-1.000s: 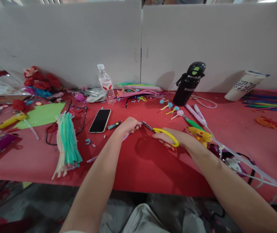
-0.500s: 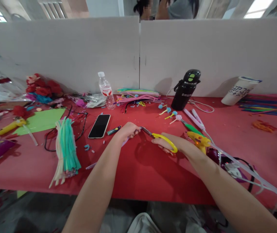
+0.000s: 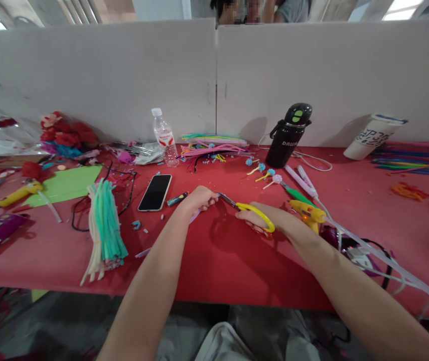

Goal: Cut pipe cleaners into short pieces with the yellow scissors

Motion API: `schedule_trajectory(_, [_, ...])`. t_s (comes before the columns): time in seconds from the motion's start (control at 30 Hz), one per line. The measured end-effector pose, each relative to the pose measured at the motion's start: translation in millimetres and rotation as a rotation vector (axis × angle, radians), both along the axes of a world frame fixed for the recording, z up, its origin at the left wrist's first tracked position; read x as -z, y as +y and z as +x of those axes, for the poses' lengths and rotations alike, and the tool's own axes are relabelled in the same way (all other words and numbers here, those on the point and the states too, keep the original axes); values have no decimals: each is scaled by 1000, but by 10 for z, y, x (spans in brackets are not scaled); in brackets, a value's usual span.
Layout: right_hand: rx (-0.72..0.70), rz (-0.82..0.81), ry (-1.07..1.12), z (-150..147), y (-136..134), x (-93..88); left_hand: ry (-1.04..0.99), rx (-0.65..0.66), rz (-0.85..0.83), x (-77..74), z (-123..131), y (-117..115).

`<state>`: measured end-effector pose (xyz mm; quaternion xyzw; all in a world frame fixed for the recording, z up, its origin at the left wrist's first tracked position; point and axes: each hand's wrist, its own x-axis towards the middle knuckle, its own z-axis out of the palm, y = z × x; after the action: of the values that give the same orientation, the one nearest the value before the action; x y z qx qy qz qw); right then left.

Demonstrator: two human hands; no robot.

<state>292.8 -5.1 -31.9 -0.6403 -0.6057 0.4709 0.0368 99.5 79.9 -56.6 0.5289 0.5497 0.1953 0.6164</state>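
Observation:
My right hand [image 3: 255, 219] grips scissors [image 3: 257, 213] with yellow handles, its fingers through the loops. The blades point left and reach the fingertips of my left hand [image 3: 202, 199]. Closed in a pinch, that hand holds a pale purple pipe cleaner [image 3: 194, 216], which trails below it; the end at the blades is too small to make out. A similar purple piece [image 3: 142, 253] shows beside my left forearm. Small pompom-like flowers [image 3: 276, 179] on short yellow and pink stems lie beyond my right hand.
Left of my arms are a phone [image 3: 155, 192], a glue stick-like tube [image 3: 177, 199] and a bundle of pipe cleaners [image 3: 109, 225]. A yellow glue gun [image 3: 308, 212] with a lit light lies by my right forearm. A bottle [image 3: 165, 138], black flask [image 3: 288, 136] and cup [image 3: 373, 136] stand behind.
Hands and scissors keep nearly the same pose, with the blades still at my left fingertips. The whole view has shifted slightly.

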Motion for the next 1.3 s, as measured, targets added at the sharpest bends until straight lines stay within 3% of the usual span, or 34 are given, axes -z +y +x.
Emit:
schedule_trajectory(0.3, [7,42,-45,1,-25,-34,11,-3,39,3,3,-28])
schedule_trajectory(0.53, [-21,91,-28,62,-66,41,-32,36,93,52,-51,-49])
schedule_trajectory(0.7, [-17,163,84,138,-100,82,-62,42,141,21,-106,-93])
schedule_trajectory(0.8, [84,243,190,126,-74,138,-86,44,204,-47,-90,-170])
schedule_trajectory(0.97, [296,397,480,-16,-6,239,-80,171,348,-116,30,-350])
schedule_trajectory(1.13, [349,603,506,-33,14,296,-31,346,443,-124,144,-472])
schedule_trajectory(1.3, [348,578,637,-11,26,339,4,399,423,-173,190,-528])
